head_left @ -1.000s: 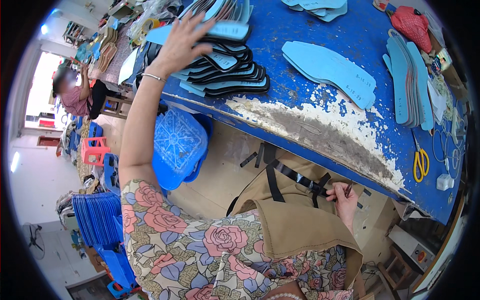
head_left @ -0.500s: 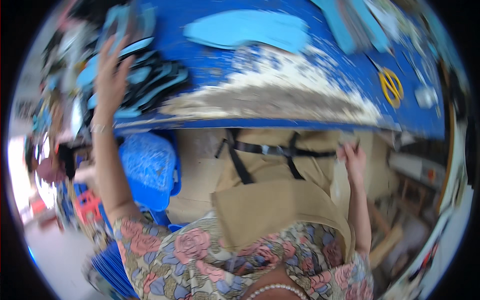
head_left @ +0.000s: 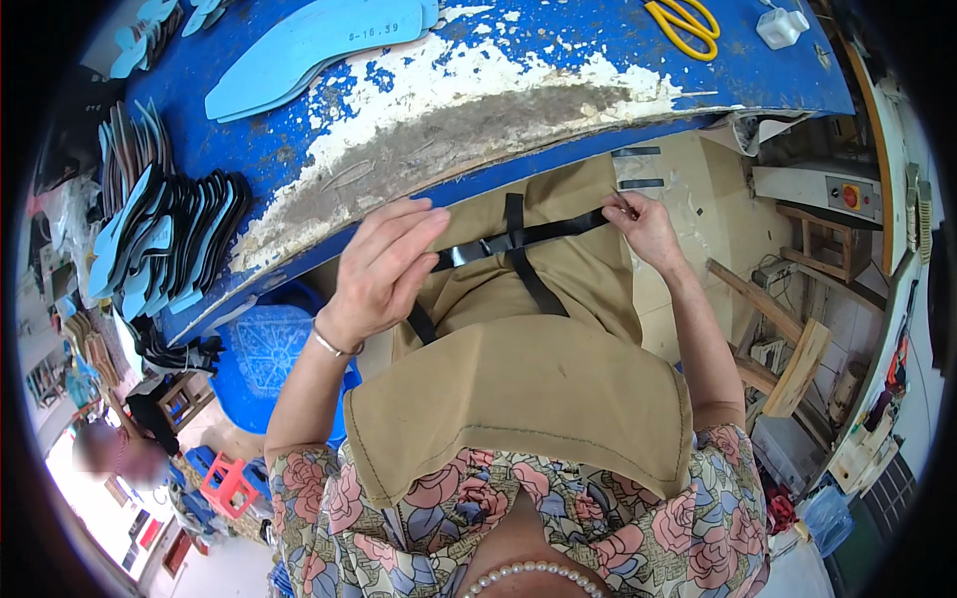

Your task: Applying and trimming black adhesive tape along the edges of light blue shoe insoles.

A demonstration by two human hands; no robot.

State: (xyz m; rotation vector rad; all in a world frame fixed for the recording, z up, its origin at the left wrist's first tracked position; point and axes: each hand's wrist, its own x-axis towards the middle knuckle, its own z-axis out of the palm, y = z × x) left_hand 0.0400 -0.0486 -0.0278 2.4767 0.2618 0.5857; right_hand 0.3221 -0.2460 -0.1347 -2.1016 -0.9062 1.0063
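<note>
My left hand (head_left: 384, 264) is raised in front of the table edge, its fingers stretched out and nothing seen in it. It covers the left end of a black strap (head_left: 558, 229) with a buckle, which crosses the tan apron (head_left: 528, 384) I wear. At the strap's right end, my right hand (head_left: 643, 229) is closed in a pinch. A small dark thing shows between its fingertips; I cannot tell whether it is the strap's end or something separate. Stacked blue-and-black insole-shaped pieces (head_left: 199, 239) lie at the table's left edge, beyond my left hand.
On the worn blue table (head_left: 478, 149) lie flat light-blue sole-shaped sheets (head_left: 319, 55), yellow-handled scissors (head_left: 688, 28) and a small white bottle (head_left: 783, 28). A blue plastic stool (head_left: 264, 364) stands below left. Wooden frames (head_left: 797, 369) stand right. A person (head_left: 125, 448) is far left.
My left hand has come back from the insole-shaped pieces to above the apron. My right hand stays pinched at the strap's end. The view has turned, shifting the table.
</note>
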